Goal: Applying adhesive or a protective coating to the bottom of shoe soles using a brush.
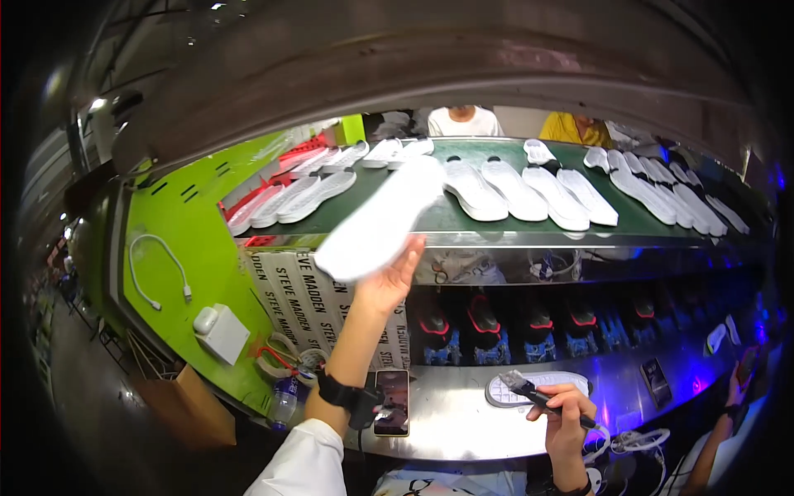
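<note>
My left hand is raised at the near edge of the green conveyor, its fingers closed on a white shoe sole. That sole is tilted, and part of my grip is hidden beneath it. Lower right, my right hand grips a brush with a black handle and pale bristles. The bristle end is over another white sole, lying on the steel bench; whether they touch I cannot tell.
Several white soles lie in rows across the green belt. A phone rests beside my left forearm, a second phone further right. On the green side table lie a cable and white box. Another person's arm is at right.
</note>
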The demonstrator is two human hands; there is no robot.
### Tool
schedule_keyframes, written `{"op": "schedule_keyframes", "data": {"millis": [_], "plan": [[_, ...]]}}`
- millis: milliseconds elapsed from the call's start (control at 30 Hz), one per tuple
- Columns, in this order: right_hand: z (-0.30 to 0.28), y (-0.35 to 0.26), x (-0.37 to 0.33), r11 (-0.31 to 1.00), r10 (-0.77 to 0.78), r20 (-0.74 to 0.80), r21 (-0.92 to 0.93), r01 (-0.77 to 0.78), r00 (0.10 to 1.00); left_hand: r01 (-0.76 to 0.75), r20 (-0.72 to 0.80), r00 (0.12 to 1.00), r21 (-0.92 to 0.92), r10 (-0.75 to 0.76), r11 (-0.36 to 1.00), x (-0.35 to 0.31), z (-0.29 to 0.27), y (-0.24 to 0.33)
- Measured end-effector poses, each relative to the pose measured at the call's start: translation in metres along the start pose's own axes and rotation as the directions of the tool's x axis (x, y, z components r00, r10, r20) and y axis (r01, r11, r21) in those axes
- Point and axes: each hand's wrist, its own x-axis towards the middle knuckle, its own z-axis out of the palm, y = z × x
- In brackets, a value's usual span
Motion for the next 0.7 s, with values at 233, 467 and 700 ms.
{"op": "schedule_keyframes", "data": {"millis": [233,467,700], "plan": [[0.003,0.030,-0.011,0.976,0.211,-0.125,-0.019,-0.215,0.969,0.000,0.138,0.934,0.922,0.329,-0.387,0.110,0.042,-0.019],[0.003,0.025,-0.018,0.979,0.181,-0.245,-0.050,-0.199,0.953,0.049,0.158,0.929,0.843,0.334,-0.535,0.211,0.025,-0.010],[-0.027,0.005,-0.018,0.971,0.229,-0.380,0.160,-0.180,0.896,-0.329,0.326,0.939,0.757,0.110,0.565,0.027,0.009,-0.024]]}}
